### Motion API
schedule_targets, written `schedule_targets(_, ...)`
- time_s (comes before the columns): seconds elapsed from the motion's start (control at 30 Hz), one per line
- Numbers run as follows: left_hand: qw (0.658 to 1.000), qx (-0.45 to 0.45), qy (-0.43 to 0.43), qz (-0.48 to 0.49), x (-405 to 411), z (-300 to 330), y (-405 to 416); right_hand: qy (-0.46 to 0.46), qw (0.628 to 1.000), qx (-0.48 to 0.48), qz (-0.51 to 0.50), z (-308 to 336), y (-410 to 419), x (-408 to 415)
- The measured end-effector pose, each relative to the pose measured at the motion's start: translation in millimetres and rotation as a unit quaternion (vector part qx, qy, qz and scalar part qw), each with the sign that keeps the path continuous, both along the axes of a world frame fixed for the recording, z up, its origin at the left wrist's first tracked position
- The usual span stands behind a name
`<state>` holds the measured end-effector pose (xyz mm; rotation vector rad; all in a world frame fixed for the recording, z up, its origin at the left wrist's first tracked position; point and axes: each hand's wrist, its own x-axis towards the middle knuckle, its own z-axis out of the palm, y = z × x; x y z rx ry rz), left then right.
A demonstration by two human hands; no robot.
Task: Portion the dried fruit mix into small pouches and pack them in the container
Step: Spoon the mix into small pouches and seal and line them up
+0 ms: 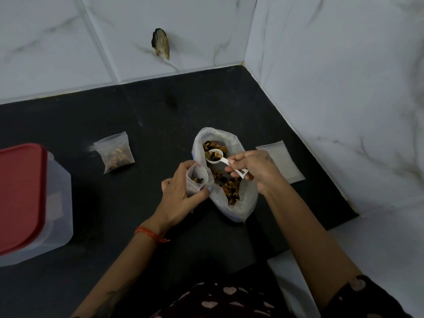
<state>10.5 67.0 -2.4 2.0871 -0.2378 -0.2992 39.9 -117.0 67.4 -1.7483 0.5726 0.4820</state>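
A large clear bag of dried fruit mix (231,187) lies open on the black counter (137,125). My right hand (254,171) holds a white measuring scoop (216,156) filled with mix, over the bag's far end. My left hand (181,193) grips a small open pouch (196,179) with a little mix inside, just left of the big bag. A filled small pouch (115,153) lies on the counter to the left. A clear container with a red lid (23,198) stands at the left edge.
Empty flat pouches (278,161) lie to the right of the big bag, near the marble wall. White marble walls meet at the back right corner. A dark hole (160,43) marks the back wall. The counter's front edge runs near my body.
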Motion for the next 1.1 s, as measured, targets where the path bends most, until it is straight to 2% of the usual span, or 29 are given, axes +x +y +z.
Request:
schedule_targets(0.2, 0.999, -0.01, -0.022, 0.022, -3.0, 0.2, 2.4, -0.017, 0.999, 0.016, -0.032, 6.1, -6.5, -9.1)
schedule_targets(0.37, 0.997, -0.054, -0.04, 0.041, 1.1, 7.0, 5.9, -0.052, 0.998, 0.035, -0.032, 23.9, -8.8, -22.8)
schedule_targets(0.53, 0.993, -0.099, -0.052, 0.044, 6.6, 19.7, 5.2, -0.114, 0.993, 0.023, 0.036, 40.2, 1.8, -39.3)
schedule_targets(0.63, 0.991, -0.116, -0.059, 0.032, 9.4, 20.9, 4.3, -0.193, 0.976, -0.049, 0.086, 38.7, 12.5, -44.2)
schedule_targets(0.7, 0.99, -0.123, -0.063, 0.031, 9.4, 19.5, 4.4, -0.267, 0.937, -0.182, 0.135, 32.2, 17.7, -46.2)
schedule_targets(0.77, 0.988, -0.14, -0.056, 0.025, 8.3, 18.8, 4.7, -0.35, 0.862, -0.323, 0.175, 25.0, 23.3, -50.3)
schedule_targets(0.8, 0.987, -0.15, -0.054, 0.022, 7.8, 19.3, 4.4, -0.4, 0.824, -0.356, 0.186, 21.0, 25.5, -51.8)
schedule_targets(0.93, 0.978, -0.198, -0.064, 0.018, 5.0, 23.5, 3.3, -0.565, 0.701, -0.396, 0.182, 8.4, 28.1, -56.4)
schedule_targets(1.03, 0.973, -0.221, -0.06, 0.012, 3.3, 24.5, 4.0, -0.615, 0.645, -0.428, 0.153, 3.0, 25.8, -58.1)
schedule_targets(1.1, 0.971, -0.232, -0.055, 0.007, 1.9, 24.3, 4.4, -0.633, 0.625, -0.437, 0.135, -2.7, 25.1, -58.9)
